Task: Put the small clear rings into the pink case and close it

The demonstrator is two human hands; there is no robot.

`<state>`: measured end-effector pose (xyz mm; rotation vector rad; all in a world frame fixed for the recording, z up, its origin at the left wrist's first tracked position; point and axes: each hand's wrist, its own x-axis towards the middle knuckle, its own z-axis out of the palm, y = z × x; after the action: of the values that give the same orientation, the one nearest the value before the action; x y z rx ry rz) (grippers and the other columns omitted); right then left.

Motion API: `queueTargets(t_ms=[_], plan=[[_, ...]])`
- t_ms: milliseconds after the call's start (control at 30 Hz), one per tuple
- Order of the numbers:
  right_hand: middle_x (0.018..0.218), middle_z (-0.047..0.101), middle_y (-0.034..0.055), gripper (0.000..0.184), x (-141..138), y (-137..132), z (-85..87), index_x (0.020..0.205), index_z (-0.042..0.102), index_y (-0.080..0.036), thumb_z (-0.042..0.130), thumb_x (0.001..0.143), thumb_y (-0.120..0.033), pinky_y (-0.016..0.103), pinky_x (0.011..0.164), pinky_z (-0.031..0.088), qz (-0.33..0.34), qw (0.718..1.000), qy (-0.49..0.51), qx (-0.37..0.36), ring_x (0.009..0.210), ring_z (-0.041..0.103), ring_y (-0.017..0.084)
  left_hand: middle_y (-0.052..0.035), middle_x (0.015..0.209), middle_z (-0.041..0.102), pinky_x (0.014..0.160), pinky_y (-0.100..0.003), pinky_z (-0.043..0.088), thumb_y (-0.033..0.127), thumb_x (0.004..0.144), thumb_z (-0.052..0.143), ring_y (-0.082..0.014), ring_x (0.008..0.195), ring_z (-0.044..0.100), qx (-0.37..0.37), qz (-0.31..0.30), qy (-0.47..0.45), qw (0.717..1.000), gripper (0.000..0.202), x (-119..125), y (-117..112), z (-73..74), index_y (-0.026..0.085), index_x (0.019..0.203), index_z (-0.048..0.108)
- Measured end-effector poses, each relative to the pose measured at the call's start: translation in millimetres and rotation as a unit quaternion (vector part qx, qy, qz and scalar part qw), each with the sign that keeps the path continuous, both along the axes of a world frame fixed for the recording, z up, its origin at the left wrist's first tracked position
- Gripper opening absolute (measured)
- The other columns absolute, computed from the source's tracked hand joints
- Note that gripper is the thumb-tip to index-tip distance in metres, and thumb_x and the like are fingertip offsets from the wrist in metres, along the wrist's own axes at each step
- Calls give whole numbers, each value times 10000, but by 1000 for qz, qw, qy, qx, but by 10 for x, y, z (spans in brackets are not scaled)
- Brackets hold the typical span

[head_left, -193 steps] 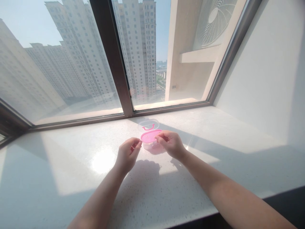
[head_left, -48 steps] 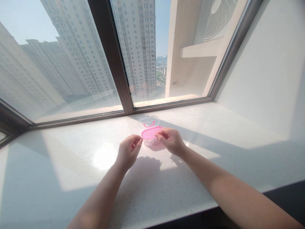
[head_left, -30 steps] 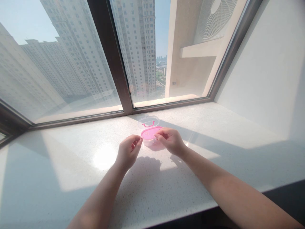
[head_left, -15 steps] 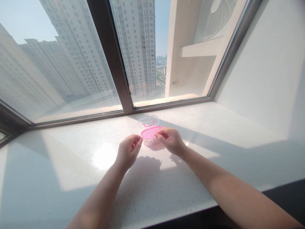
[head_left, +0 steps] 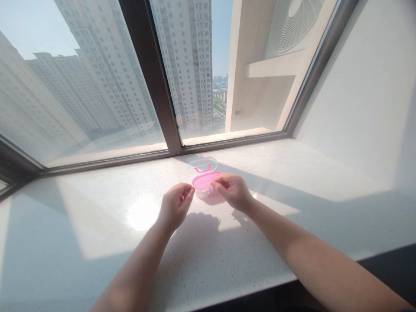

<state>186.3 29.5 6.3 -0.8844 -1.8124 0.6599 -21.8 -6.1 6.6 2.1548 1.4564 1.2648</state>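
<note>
A small pink box with a clear hinged lid standing open lies on the white stone windowsill. My left hand hovers just left of the box, thumb and forefinger pinched together on something too small to make out. My right hand is at the box's right edge, its fingers also pinched over the pink tray on a tiny item I cannot name.
A dark-framed window runs along the back of the sill, with tall buildings outside. A white wall closes the right side. The sill's front edge drops off to dark floor at lower right.
Almost nothing differs: both hands keep their pinched poses beside the pink box, with only slight finger shifts of the right hand over the tray.
</note>
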Motion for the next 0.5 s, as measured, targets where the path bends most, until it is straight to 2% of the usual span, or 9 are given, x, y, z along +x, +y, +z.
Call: queueTargets(t_ms=[500], plan=[[662,638,19,211,0,-1,-3,732,687,-148,559,861,-255,244,566,410,-1,1000,-2,4,602,540,138,-13,679,638,531,-237,445,289,893,533,-129,576,554,4,3,7,1000,173,7,-7,17,170,818,634]])
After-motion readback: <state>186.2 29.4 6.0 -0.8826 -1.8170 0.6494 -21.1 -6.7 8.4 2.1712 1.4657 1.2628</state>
